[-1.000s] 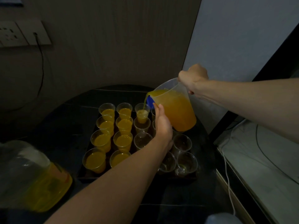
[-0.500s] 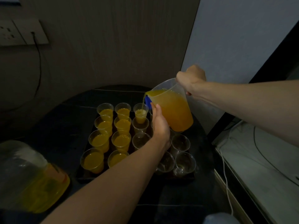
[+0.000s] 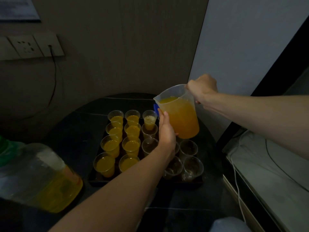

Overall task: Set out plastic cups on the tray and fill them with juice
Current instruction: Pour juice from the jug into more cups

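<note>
The jug [image 3: 179, 118] is clear plastic, well over half full of cloudy orange juice, held in the air above the far right part of the tray [image 3: 145, 182] and tipped with its spout toward the cups. The right hand [image 3: 202, 88] is clenched round its handle, and the left hand [image 3: 166, 133] lies flat against its near side with fingers straight. A small blue piece [image 3: 156, 108] shows just by the spout. On the dark tray the filled cups [image 3: 130, 144] stand in two columns on the left, four deep, each orange nearly to the rim. In the third column the far cup [image 3: 149, 119] holds juice topped with pale foam. The empty cups [image 3: 192, 166] stand clear behind and to the right of the left forearm. The tray rests on a dark, rounded bench [image 3: 70, 139]. A large clear bottle [image 3: 38, 178] with yellow liquid sits at the left edge. A wall socket [image 3: 26, 46] with a dark cable [image 3: 54, 77] hangs on the dim wall, and a white cable [image 3: 237, 186] runs along the right.
</note>
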The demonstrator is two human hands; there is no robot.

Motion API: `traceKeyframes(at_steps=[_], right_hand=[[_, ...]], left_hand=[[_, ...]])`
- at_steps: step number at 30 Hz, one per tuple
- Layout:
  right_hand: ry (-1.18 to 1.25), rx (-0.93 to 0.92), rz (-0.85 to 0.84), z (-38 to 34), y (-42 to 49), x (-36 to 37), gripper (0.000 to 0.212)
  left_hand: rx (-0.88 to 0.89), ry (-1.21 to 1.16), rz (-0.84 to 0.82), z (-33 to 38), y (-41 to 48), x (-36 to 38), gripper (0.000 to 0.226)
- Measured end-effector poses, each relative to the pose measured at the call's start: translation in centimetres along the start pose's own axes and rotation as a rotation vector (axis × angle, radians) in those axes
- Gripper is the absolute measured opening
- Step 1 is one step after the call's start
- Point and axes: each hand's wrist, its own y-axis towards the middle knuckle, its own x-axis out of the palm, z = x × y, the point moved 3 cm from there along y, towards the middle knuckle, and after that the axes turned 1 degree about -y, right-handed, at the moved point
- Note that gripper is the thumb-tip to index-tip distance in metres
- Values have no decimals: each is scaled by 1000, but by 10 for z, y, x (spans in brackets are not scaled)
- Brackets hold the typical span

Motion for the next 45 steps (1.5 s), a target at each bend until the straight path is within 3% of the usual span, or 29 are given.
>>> traceKeyframes(at_steps=[19, 45], right_hand=[[-28, -24, -27, -4, -32, -21, 19], [-121, -34, -74, 1, -35, -17, 26]], left_hand=[[-56, 9, -11, 0, -45, -2, 58], [-110, 3, -14, -17, -43, 0, 57]])
